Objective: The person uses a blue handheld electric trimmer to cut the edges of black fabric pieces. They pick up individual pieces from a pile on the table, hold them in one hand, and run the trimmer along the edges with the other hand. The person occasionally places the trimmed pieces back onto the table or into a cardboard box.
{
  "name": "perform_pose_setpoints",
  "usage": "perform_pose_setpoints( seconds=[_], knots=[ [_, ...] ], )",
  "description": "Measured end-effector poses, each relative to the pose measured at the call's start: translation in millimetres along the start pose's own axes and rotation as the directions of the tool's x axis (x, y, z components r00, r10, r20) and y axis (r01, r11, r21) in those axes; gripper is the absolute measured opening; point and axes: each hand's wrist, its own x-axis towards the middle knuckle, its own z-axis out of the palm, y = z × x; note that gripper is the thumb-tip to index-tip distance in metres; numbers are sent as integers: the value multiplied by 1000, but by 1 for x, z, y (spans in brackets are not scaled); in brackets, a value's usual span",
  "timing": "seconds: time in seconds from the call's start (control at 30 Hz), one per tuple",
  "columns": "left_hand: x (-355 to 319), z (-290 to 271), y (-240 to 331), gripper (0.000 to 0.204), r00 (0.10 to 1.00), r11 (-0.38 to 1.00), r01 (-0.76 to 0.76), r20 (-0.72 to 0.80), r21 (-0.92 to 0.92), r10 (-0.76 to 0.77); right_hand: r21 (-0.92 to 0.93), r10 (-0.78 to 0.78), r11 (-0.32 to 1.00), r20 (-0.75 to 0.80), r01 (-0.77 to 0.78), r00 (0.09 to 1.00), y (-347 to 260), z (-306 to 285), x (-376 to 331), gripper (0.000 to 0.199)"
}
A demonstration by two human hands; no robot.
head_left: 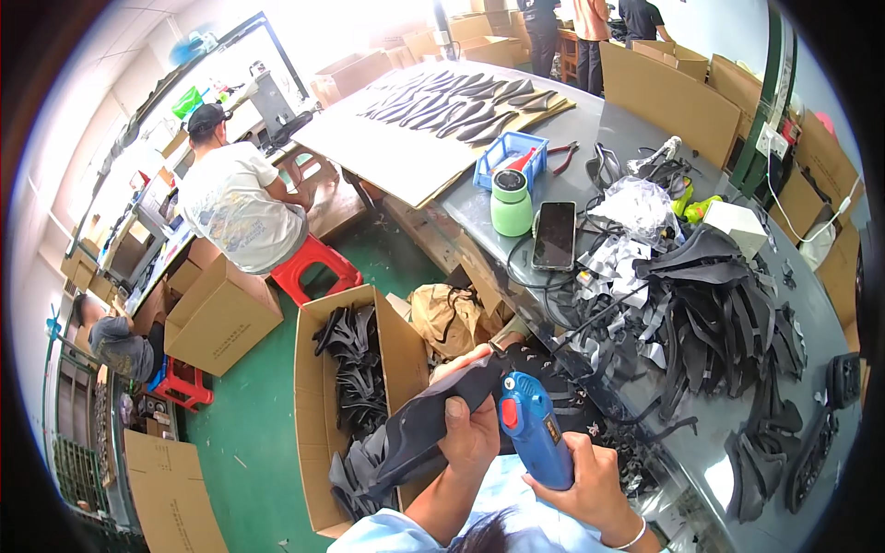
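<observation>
My left hand (pixel 472 437) is closed on a dark grey, curved flat piece (pixel 419 424), its thumb pressed on the near face. The piece stretches over the edge of an open cardboard box (pixel 318 419). Similar dark pieces (pixel 355 369) lie heaped inside that box. Wrapped around the lower body of a blue handheld power tool (pixel 539 438) with a red button is my right hand (pixel 590 479). The tool's upper end sits close beside the dark piece; whether they touch, I cannot tell.
On the grey table (pixel 636 124) to the right are a green jar (pixel 511 205), a phone (pixel 554 236), a blue basket (pixel 505 158), red-handled pliers (pixel 564 158) and a dark heap (pixel 714 313). A person (pixel 238 198) sits on a red stool (pixel 316 267) at far left.
</observation>
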Motion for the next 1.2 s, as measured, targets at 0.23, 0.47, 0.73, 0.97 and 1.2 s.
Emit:
perform_pose_setpoints(
  seconds=[0.23, 0.47, 0.73, 0.97, 1.2],
  knots=[
    [9, -8, 22, 45, 973, 978, 196, 141, -70, -185, 1, -26, 1000, -11, 26, 1000, 6, -5, 0, 62],
    [25, -8, 43, 35, 934, 938, 345, 107, -17, -341, -97, -23, 995, 18, 25, 1000, 16, -9, -8, 54],
    [27, -21, 43, 30, 926, 931, 350, 109, 103, -361, -118, -38, 992, 54, 44, 998, 17, -9, -9, 57],
    [29, -11, 46, 30, 915, 879, 334, 105, 341, -389, -113, -32, 993, 41, 36, 999, 15, -6, -7, 58],
    [31, -15, 44, 33, 969, 959, 197, 106, 203, -221, -86, -25, 996, 16, 27, 1000, 19, -2, -10, 53]
  ],
)
